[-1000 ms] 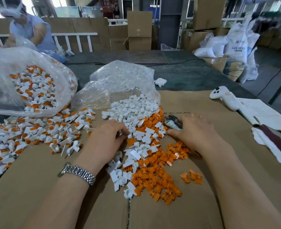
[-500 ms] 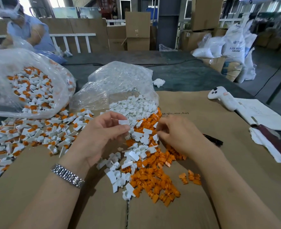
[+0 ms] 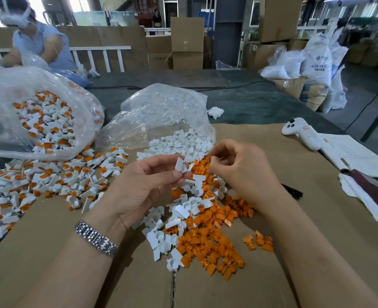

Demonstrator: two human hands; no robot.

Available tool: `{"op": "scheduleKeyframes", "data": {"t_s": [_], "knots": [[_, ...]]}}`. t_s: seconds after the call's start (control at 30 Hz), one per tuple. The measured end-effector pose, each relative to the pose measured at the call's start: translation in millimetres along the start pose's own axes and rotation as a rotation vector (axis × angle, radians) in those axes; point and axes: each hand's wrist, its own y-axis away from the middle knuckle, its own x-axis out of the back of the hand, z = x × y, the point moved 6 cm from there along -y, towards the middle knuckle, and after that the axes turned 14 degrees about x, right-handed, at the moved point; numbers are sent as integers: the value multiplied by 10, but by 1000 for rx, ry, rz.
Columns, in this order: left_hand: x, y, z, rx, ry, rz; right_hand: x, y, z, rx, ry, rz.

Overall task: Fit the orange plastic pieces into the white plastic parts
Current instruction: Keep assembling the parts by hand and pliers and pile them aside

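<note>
Near the centre of the frame the left hand (image 3: 143, 185) pinches 1 white part (image 3: 182, 167) between thumb and fingertips, lifted just above the mixed heap. The right hand (image 3: 239, 167), just right of centre, has its fingers curled in with the tips drawn together close beside that part; an orange piece seems to sit at those fingertips, but it merges with the orange pile (image 3: 208, 241) behind, so I cannot tell for sure.

Loose white parts (image 3: 179, 145) spill from the clear bag (image 3: 161, 112) at upper centre onto the cardboard (image 3: 50, 252), running down into the orange pile at lower centre. Assembled pieces (image 3: 39, 181) lie at the left, below a second bag (image 3: 34, 112) at upper left.

The likely trouble is alignment: both items are small and held only by fingertips, so a skewed push could pop the insert sideways into the heap, where it would be lost among identical pieces. A weak pinch on the white part could let it rotate under pressure and leave the insert half seated.
</note>
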Motion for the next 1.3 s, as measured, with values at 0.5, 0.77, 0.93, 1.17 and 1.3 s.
{"op": "scheduleKeyframes", "data": {"t_s": [0.5,0.77,0.93,1.17,1.3], "knots": [[-131,79,17,-68,-110,9,-36,19,-200,58,-263,30],[-127,94,45,-185,-150,66,-156,34,-250,29,-338,-5],[-129,117,82,-270,-197,91,-184,46,-266,39,-334,3],[-149,171,123,-331,-360,154,-188,46,-314,95,-193,-24],[-155,168,107,-297,-342,137,-168,61,-315,95,-198,-53]]}}
